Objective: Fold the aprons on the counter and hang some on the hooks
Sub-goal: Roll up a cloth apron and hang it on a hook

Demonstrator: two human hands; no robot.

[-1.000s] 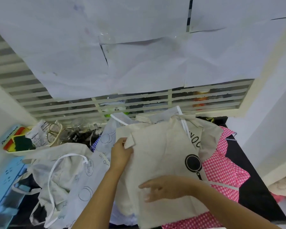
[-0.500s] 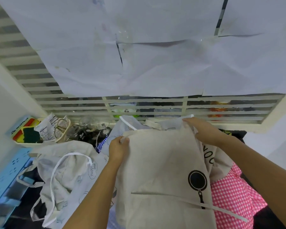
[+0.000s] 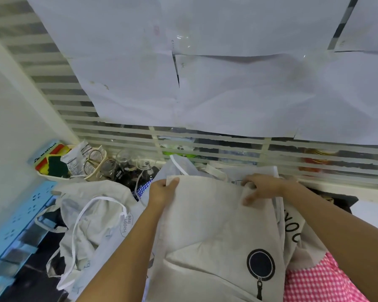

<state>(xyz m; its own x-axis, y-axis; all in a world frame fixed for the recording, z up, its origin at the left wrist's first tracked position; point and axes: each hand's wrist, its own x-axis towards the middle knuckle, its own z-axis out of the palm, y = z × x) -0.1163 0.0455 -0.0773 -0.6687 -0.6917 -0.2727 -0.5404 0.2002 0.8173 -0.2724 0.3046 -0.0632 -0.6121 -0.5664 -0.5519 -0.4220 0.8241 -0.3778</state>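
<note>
A beige apron (image 3: 207, 227) with a black frying-pan print lies spread on the dark counter in front of me. My left hand (image 3: 163, 192) pinches its top left corner. My right hand (image 3: 260, 187) grips the top right edge, fingers curled over a fold of the cloth. Under it on the right lies a pink checked apron (image 3: 319, 282). A crumpled pale apron (image 3: 92, 216) with white straps and small printed drawings is heaped at the left. Another beige apron with black letters (image 3: 292, 227) shows beside my right forearm.
A basket (image 3: 74, 177) with sponges and packets stands at the back left, glass jars (image 3: 120, 168) beside it. A blue perforated rack (image 3: 15, 232) runs along the left edge. A slatted window with white paper sheets (image 3: 227, 83) taped on it fills the back.
My right hand has gone from the apron's lower middle up to its top right edge and now grips a fold there. The left hand kept its corner. The view has tilted and moved closer.
</note>
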